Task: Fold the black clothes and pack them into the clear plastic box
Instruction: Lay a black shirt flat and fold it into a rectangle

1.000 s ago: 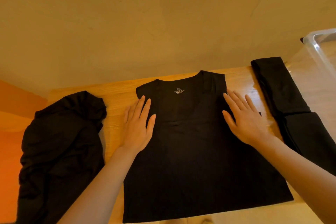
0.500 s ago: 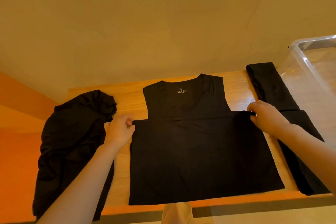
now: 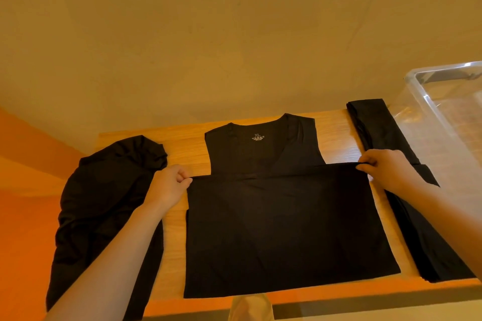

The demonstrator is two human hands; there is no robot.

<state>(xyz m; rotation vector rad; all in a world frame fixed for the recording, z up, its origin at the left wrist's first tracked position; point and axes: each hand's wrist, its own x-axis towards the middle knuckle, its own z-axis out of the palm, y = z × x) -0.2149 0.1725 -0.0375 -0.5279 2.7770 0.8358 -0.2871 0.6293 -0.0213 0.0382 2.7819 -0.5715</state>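
A: Left to right, what have you got?

B: Loose black pile [image 3: 104, 206] at the desk's [image 3: 182, 143] left. My left hand [image 3: 169, 185] pinches the vest's [image 3: 281, 224] left corner, my right hand [image 3: 386, 169] the right corner; the fabric edge is taut between them.

A: How do you do it well?

B: Keep both grips level, lay the edge square, then smooth it. Folded piece [image 3: 391, 164] and empty-looking box [image 3: 443, 112] wait at right.

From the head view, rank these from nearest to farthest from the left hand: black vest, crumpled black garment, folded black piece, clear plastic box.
1. black vest: the left hand pinches its left edge.
2. crumpled black garment: just left of the hand.
3. folded black piece: far right, past the vest.
4. clear plastic box: rightmost.
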